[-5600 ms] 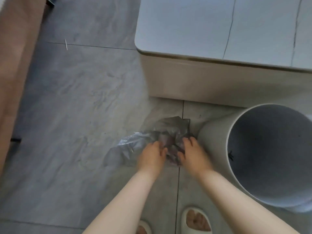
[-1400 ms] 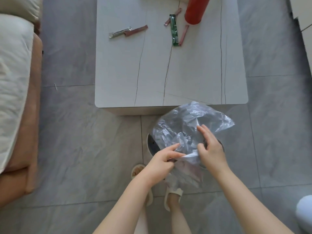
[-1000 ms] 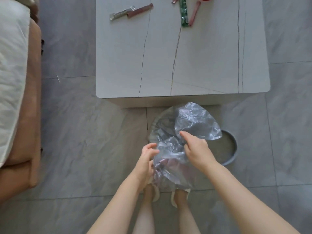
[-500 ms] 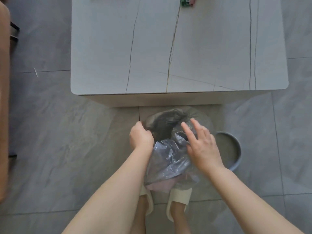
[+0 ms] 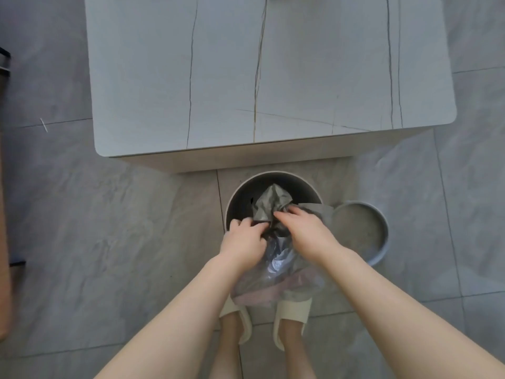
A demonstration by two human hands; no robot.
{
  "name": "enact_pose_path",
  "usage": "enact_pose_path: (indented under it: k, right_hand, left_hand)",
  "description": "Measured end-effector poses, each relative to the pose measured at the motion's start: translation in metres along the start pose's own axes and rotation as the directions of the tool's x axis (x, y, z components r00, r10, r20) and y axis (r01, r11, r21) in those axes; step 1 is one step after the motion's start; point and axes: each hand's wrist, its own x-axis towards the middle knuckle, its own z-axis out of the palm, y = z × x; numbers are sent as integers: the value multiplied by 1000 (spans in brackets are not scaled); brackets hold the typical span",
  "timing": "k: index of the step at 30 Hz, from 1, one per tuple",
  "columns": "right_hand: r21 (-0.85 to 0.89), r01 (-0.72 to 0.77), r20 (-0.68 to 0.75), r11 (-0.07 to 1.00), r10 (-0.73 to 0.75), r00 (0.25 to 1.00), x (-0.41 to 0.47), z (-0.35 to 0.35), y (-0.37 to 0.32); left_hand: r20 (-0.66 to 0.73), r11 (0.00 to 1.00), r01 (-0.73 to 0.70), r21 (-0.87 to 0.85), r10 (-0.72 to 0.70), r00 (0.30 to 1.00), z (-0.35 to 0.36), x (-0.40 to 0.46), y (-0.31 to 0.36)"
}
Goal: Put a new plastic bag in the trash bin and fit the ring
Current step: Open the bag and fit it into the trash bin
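A round white trash bin (image 5: 273, 176) stands upright on the floor just in front of the table, seen from straight above. A crumpled clear plastic bag (image 5: 270, 203) is partly down inside the bin, and its other end drapes over the near rim toward my feet. My left hand (image 5: 243, 242) pinches the bag at the near left of the rim. My right hand (image 5: 303, 231) grips the bag over the middle of the opening. The grey ring (image 5: 379, 236) lies flat on the floor, touching the bin's right side.
A low white marble-look table (image 5: 273, 75) fills the top of the view, its edge close behind the bin. My feet in cream slippers (image 5: 291, 315) stand right below the bin. Grey floor tiles surround everything; a brown sofa edge (image 5: 4, 269) shows at far left.
Both hands have brought the bag down from above the bin into its opening. The bag's puffed-up top has collapsed inside. The view has tilted to look straight down.
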Motion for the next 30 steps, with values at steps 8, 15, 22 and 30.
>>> enact_pose_path:
  k: [8, 15, 22, 30]
  right_hand:
    - [51, -25, -123, 998, 31, 992, 5, -5, -5]
    - [119, 38, -275, 992, -4, 961, -65, 16, 9]
    - [298, -38, -166, 954, 91, 982, -69, 24, 12]
    - [285, -67, -175, 956, 121, 977, -38, 12, -3]
  left_hand:
    - [-540, 975, -210, -71, 139, 830, 3, -36, -16]
    - [-93, 984, -97, 151, 112, 989, 25, -57, -11]
    - [-200, 888, 30, -459, -136, 970, -1, -26, -1]
    - [-246, 627, -38, -778, -248, 937, -44, -3, 9]
